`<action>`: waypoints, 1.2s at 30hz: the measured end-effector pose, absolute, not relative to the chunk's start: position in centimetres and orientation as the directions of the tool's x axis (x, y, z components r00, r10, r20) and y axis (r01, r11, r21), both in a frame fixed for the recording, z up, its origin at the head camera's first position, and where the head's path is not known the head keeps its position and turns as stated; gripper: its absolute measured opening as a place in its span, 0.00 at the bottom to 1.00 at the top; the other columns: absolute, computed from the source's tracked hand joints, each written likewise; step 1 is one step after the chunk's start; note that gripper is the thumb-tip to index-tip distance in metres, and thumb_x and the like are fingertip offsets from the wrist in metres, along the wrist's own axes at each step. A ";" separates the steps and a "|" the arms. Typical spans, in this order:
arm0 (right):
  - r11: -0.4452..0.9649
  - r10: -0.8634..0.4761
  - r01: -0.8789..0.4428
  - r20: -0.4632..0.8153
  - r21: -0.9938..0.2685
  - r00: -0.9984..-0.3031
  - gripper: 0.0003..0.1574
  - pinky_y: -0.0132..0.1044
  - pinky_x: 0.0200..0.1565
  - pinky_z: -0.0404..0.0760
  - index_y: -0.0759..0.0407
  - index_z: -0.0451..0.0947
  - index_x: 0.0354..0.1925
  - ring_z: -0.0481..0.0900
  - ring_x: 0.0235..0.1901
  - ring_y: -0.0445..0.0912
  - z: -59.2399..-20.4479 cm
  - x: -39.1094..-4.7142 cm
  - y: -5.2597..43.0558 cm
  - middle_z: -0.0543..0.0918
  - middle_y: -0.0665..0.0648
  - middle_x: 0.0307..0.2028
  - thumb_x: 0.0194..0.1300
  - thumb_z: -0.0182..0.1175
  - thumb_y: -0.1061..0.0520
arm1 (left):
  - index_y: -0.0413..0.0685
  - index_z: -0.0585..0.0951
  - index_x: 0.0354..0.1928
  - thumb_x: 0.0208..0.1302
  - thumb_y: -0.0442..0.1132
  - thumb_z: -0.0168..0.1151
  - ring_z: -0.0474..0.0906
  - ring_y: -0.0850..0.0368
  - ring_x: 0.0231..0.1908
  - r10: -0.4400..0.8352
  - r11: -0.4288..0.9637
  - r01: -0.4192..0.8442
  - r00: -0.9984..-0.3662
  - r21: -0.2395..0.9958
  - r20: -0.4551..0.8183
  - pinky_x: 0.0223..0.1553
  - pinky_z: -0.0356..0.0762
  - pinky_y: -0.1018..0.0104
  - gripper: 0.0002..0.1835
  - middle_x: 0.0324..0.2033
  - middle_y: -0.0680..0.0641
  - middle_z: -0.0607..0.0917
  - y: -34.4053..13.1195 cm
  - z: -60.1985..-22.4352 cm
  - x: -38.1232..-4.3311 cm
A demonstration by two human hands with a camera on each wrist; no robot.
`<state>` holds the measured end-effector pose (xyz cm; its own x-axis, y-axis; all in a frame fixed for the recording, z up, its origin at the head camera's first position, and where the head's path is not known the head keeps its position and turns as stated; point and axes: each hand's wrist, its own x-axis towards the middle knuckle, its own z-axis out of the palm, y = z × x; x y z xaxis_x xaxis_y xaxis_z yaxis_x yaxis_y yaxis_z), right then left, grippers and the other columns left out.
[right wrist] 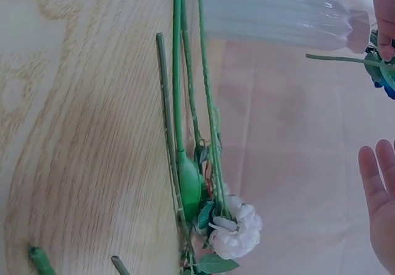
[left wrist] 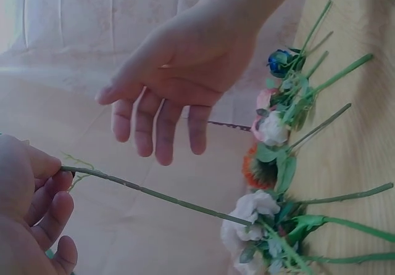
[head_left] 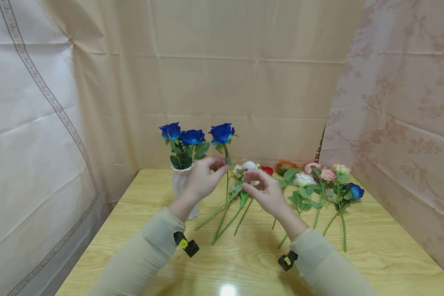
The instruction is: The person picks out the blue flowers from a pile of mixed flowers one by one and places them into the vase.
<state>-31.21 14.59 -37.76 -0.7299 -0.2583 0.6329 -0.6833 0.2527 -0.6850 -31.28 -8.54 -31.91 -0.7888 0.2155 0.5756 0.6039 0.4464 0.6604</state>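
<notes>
In the head view my left hand (head_left: 202, 177) pinches the stem of a blue rose (head_left: 222, 133) between thumb and fingertips, bloom upright. The thin green stem (left wrist: 157, 195) runs away from the pinch in the left wrist view. Two more blue roses (head_left: 193, 137) stand in a white, wavy-rimmed vase (head_left: 179, 185), just left of that hand and partly hidden by it. My right hand (head_left: 269, 195) hovers to the right, fingers loosely bent and apart from the stem; the left wrist view shows nothing in its palm.
Loose flowers lie across the wooden table (head_left: 244, 263): white blooms (head_left: 249, 165), a red one (head_left: 267, 170), an orange one (head_left: 286, 166), pink ones (head_left: 327, 174) and another blue rose (head_left: 355, 191). Their stems point toward me. A beige curtain (head_left: 207, 82) hangs behind the table.
</notes>
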 end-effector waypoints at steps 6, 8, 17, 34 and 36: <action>0.173 -0.313 -0.665 0.600 -0.726 -0.736 0.26 0.38 0.53 0.82 0.68 0.71 0.63 0.77 0.58 0.58 -37.6 -31.4 14.4 0.80 0.66 0.56 0.68 0.63 0.70 | 0.42 0.86 0.44 0.71 0.37 0.65 0.82 0.57 0.34 0.198 0.415 0.652 -0.746 0.635 0.636 0.37 0.81 0.62 0.07 0.35 0.50 0.88 -9.5 -31.1 -31.4; 0.156 -0.325 -0.653 0.586 -0.741 -0.742 0.28 0.38 0.55 0.81 0.65 0.70 0.65 0.76 0.60 0.56 -37.6 -31.6 14.4 0.79 0.64 0.58 0.69 0.63 0.68 | 0.42 0.87 0.44 0.71 0.37 0.65 0.81 0.57 0.33 0.188 0.408 0.656 -0.741 0.635 0.644 0.36 0.80 0.63 0.07 0.35 0.50 0.88 -9.9 -30.8 -31.4; 0.074 -0.342 -0.620 0.564 -0.781 -0.751 0.30 0.59 0.61 0.74 0.65 0.68 0.67 0.73 0.63 0.57 -37.7 -32.1 14.1 0.77 0.61 0.60 0.71 0.64 0.63 | 0.39 0.86 0.45 0.70 0.37 0.66 0.81 0.55 0.33 0.158 0.403 0.664 -0.728 0.630 0.667 0.33 0.79 0.65 0.08 0.35 0.47 0.87 -11.7 -29.7 -31.2; 0.000 -0.377 -0.576 0.534 -0.817 -0.757 0.35 0.60 0.65 0.70 0.64 0.63 0.70 0.69 0.67 0.57 -37.7 -32.7 13.0 0.72 0.61 0.66 0.70 0.63 0.62 | 0.32 0.85 0.43 0.69 0.32 0.66 0.79 0.55 0.29 0.069 0.352 0.672 -0.713 0.652 0.698 0.31 0.76 0.74 0.07 0.33 0.40 0.87 -14.3 -27.5 -30.6; -0.005 -0.379 -0.572 0.531 -0.820 -0.758 0.35 0.63 0.65 0.68 0.64 0.63 0.70 0.69 0.68 0.58 -37.7 -32.7 12.9 0.72 0.61 0.66 0.70 0.64 0.60 | 0.33 0.85 0.43 0.69 0.33 0.66 0.79 0.55 0.29 0.060 0.370 0.666 -0.712 0.647 0.699 0.31 0.76 0.74 0.07 0.33 0.40 0.87 -14.6 -27.2 -30.5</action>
